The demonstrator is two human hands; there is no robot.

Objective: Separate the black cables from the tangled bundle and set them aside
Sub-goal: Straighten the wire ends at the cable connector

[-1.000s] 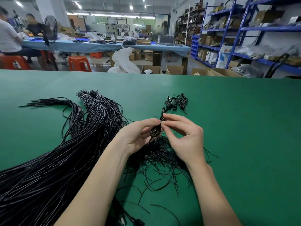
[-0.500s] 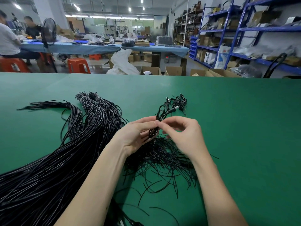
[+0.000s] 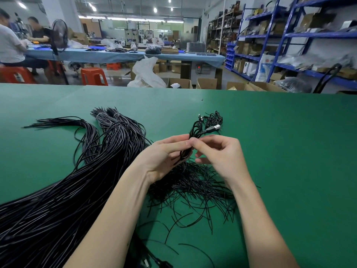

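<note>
— so where's the coiled cable (image 3: 195, 135)?
— up off the green surface (image 3: 289, 151), between both hands near the middle. the left hand (image 3: 164, 157) has its fingers (image 3: 173, 142) curled round the lower loops; the right hand (image 3: 218, 153) pinches the coil near the top with thumb and forefinger. its usb plug (image 3: 213, 128) sticks out to the far right.
— and the rest?
— a heap of thin black strands (image 3: 197, 190) lies right under the hands. a thick bundle of long black cables (image 3: 67, 190) sweeps from the near left toward the far middle. a small pile of coiled cables (image 3: 214, 118) sits just beyond the hands.
</note>
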